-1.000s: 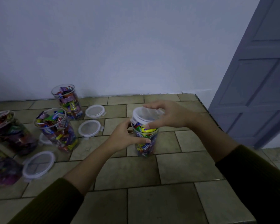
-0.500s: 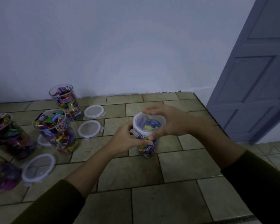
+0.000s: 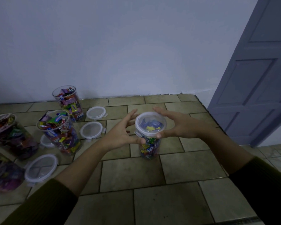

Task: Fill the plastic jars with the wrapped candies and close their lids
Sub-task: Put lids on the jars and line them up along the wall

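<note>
A clear plastic jar (image 3: pixel 148 147) full of wrapped candies stands upright on the tiled surface (image 3: pixel 182 166), with a translucent lid (image 3: pixel 150 124) sitting on its mouth. My left hand (image 3: pixel 123 132) is at the jar's left with fingers spread and straight, its thumb touching the jar just under the lid. On the jar's right is my right hand (image 3: pixel 177 127), fingers extended past the lid's far side and thumb pressing the lid's near rim.
Three lidless candy-filled jars (image 3: pixel 66 101) (image 3: pixel 58 132) (image 3: pixel 8 135) stand at left, with a candy bag (image 3: pixel 3 176) beside them. Loose lids (image 3: pixel 96 112) (image 3: pixel 91 130) (image 3: pixel 41 168) lie among them. The surface ends at right near a blue door (image 3: pixel 258 78).
The lid went from tilted under my right hand to flat on the jar. Both hands loosened: my left hand's fingers came off the jar body and spread, my right hand's fingers straightened.
</note>
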